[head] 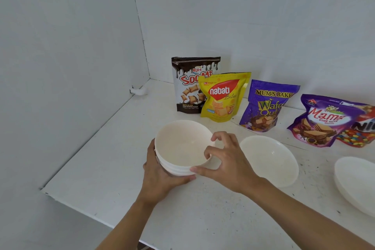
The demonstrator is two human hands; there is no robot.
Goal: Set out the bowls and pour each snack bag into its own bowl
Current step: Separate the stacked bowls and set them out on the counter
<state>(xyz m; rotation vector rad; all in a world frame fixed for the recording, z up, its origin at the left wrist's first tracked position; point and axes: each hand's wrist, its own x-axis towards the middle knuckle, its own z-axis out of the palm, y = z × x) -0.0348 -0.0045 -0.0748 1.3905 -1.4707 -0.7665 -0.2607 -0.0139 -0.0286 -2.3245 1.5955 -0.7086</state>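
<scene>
Bowl stack [182, 144]: held tilted over the counter [121, 168], left of centre. Left hand [160, 176] cups its side and underside, fingers curled round it. Right hand [227, 164] pinches the top bowl's near rim. Second bowl [269, 160] and third bowl [357, 180] sit to the right (the third is cut off by the frame edge). Along the wall stand Soomi [192, 85], Nabati [221, 97], Mum's Bake [265, 105], Mama [322, 119] and a fifth bag [363, 128].

A nested stack of white plastic bowls [182, 148] is tilted; a single white plastic bowl [269, 160] sits upright beside it, and another white bowl [355, 180] is cropped farther right. Behind stand a brown-and-white Soomi pouch [192, 83], a yellow Nabati pouch [221, 97], a purple Mum's Bake pouch [265, 105], a purple Mama pouch [322, 119] and a red candy pouch [361, 132].
</scene>
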